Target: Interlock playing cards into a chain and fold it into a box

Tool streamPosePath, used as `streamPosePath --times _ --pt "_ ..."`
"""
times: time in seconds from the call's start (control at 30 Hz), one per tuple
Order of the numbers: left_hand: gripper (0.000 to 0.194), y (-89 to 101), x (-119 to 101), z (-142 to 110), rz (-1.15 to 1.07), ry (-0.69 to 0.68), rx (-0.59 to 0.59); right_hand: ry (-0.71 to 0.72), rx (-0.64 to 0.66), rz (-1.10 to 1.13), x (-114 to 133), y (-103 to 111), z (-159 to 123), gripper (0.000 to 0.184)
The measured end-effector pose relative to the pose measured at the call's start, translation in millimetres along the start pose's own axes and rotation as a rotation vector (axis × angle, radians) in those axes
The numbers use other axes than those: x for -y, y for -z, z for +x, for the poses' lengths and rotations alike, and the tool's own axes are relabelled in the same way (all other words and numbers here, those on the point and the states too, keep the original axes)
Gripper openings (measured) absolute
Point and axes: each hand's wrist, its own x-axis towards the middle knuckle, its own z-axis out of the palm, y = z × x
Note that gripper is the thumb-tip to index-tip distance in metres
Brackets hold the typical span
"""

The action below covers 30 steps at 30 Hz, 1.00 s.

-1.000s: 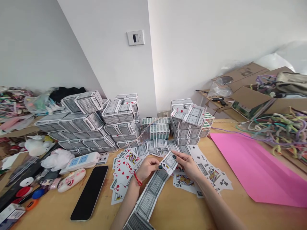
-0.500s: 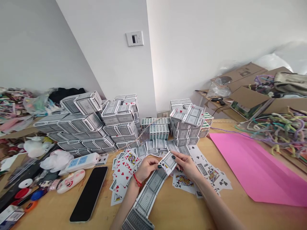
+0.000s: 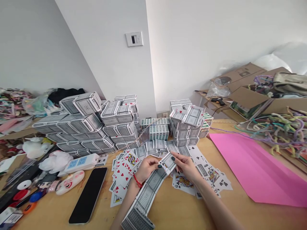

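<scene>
Between both hands, at the middle of the view, is a playing card (image 3: 169, 160) with a grey patterned back and a folded edge showing a club face. My left hand (image 3: 146, 169), a red cord on its wrist, pinches the card's left edge. My right hand (image 3: 185, 164) grips its upper right edge. Below the card a strip of joined playing cards (image 3: 150, 191) runs down toward the front edge, partly behind my left forearm. Loose heart cards (image 3: 122, 171) lie spread to the left. Loose club cards (image 3: 216, 177) lie to the right, some under my right hand.
Stacked blocks made of cards (image 3: 81, 123) stand at the back left, with another stack (image 3: 187, 127) at the back right. A black phone (image 3: 88, 195) and a white power strip (image 3: 81, 163) lie left. Pink paper (image 3: 254, 169) and tangled pipe cleaners (image 3: 280, 131) lie right.
My right hand's fingers have shifted slightly along the card's edge. The card and the strip stay nearly where they were.
</scene>
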Motion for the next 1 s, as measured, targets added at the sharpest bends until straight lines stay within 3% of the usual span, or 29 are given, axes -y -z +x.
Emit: streamPosePath --times 1.0 --pt "0.024 -3.8 -2.7 2.9 -0.011 0.016 -0.044 0.015 0.048 0.004 -9.5 -7.5 0.4 0.059"
